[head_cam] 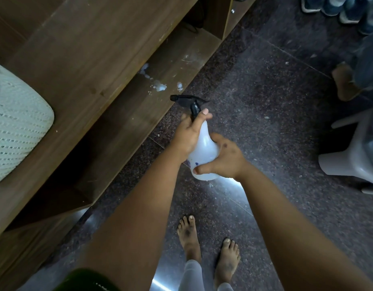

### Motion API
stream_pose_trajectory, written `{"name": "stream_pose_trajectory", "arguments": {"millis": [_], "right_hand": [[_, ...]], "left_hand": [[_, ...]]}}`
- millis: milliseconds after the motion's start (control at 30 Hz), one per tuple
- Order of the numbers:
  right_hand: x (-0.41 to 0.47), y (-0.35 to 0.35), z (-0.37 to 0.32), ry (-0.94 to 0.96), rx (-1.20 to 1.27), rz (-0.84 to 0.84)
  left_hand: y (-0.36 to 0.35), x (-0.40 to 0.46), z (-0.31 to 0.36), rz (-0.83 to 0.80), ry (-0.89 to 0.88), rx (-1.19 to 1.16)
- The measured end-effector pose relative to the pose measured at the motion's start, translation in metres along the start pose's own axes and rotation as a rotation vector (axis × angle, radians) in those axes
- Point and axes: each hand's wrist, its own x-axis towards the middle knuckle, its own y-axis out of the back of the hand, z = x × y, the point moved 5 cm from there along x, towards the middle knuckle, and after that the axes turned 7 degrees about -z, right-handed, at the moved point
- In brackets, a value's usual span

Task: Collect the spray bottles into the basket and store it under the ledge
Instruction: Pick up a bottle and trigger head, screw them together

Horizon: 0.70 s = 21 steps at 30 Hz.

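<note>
— Two hands on one spray bottle (204, 148)?
— Yes. The left hand (191, 134) is wrapped round its neck just under the black trigger head (188, 101), and the right hand (225, 158) grasps the white body near the base.
— Where is the bottle?
— Held in the air over the dark floor (276, 122), beside the front edge of the wooden ledge (80, 66), nozzle pointing at the ledge.
— And the basket (15, 122)?
— On the ledge's top, at its left end, well apart from the bottle.
</note>
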Motion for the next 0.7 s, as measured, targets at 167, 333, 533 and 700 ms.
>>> {"name": "stream_pose_trajectory", "arguments": {"millis": [167,333,533,700], "right_hand": [[0.0,0.002,-0.004,-0.012,0.057,0.007],[0.0,0.002,-0.007,-0.055,0.021,-0.003],[-0.002,0.001,-0.029,-0.044,-0.188,0.147],[-0.007,-0.005,-0.038,-0.019,-0.042,0.072]], "left_hand": [[0.005,-0.008,-0.002,0.098,-0.088,-0.357],[0.0,-0.008,-0.001,-0.105,0.011,-0.516],[-0.005,-0.005,0.009,-0.063,0.13,-0.421],[0.011,0.006,0.01,-0.053,0.086,-0.36]]}}
